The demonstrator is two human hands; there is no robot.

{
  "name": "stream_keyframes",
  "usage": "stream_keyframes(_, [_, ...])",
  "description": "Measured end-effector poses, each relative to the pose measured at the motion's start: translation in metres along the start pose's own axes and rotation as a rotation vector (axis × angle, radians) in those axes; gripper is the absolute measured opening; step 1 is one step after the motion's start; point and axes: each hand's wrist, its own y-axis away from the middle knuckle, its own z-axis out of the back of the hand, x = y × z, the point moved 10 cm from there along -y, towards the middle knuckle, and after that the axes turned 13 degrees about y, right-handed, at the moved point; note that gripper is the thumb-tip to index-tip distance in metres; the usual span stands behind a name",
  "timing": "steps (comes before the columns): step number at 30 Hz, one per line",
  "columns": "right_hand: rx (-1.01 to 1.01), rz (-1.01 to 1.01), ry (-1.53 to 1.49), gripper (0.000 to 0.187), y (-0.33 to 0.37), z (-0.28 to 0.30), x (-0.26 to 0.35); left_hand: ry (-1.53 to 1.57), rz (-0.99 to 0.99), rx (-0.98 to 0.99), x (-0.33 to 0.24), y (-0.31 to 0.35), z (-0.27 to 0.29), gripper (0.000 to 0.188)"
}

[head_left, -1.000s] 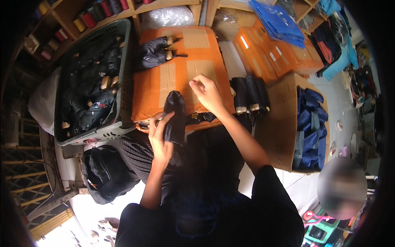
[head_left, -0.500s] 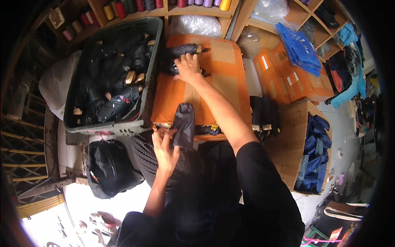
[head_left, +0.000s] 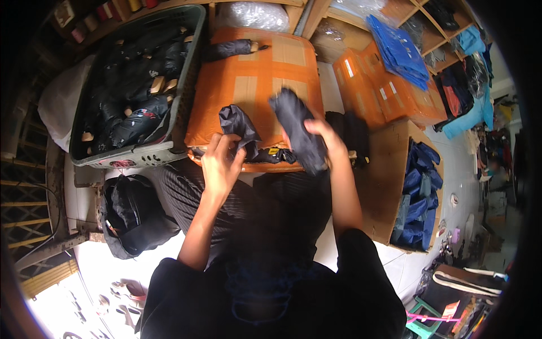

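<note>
My right hand grips a folded black umbrella, held tilted over the near right part of an orange-taped carton. In my left hand, fingers pinch the lower end of a loose black fabric sleeve, which stands up crumpled above the carton's near edge. The umbrella and the sleeve are apart. Another folded umbrella with a wooden handle lies at the carton's far left. Under the near edge, dark items with a yellow tag show partly.
Left of the carton stands a dark green plastic crate full of black umbrellas. A black bag lies below it. To the right are more dark umbrellas, an open cardboard box of blue folded items, and orange-taped cartons.
My right hand has picked up an umbrella from the carton's far left and brought it nearer and to the right. The sleeve in my left hand is now more crumpled.
</note>
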Motion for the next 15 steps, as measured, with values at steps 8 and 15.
stream_keyframes(8, [0.115,-0.117,-0.326,0.087,0.086,-0.059,-0.053,0.053,-0.041,0.012,-0.025,0.003,-0.04,0.017])
stream_keyframes(15, [0.024,-0.123,-0.361,0.079,0.099,-0.043,-0.078,0.066,-0.057,0.075,-0.037,0.02,-0.051,0.011])
